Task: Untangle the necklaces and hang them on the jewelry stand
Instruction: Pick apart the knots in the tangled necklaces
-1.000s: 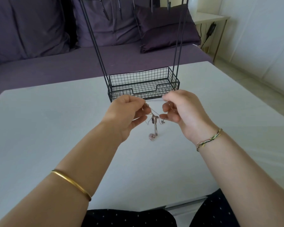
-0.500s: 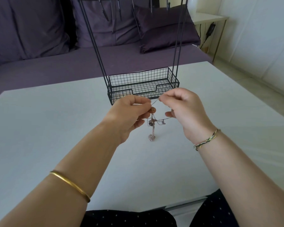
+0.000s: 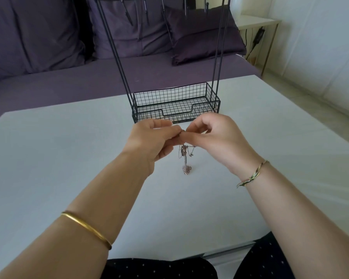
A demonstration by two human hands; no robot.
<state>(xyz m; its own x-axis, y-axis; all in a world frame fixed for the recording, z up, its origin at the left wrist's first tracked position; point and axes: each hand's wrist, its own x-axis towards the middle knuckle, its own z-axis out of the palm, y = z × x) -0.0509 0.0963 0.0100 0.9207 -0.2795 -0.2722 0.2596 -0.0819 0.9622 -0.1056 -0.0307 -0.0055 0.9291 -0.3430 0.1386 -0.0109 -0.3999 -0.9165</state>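
Note:
A small tangle of thin necklaces hangs between my hands above the white table, its lowest pendant touching or nearly touching the tabletop. My left hand pinches the top of the tangle with thumb and fingers. My right hand meets it fingertip to fingertip and pinches the same chains. The black wire jewelry stand stands just beyond my hands, with a mesh basket at its base and two pairs of tall rods rising to hooks at the top edge of the view.
A purple sofa with cushions runs along the far side of the table. A white side table with a cable stands at the back right. My knees in dark dotted fabric sit under the near table edge.
My hands have come together: the short stretch of chain pulled taut between them a second ago is gone, and both now pinch at one point. The tangle hangs lower.

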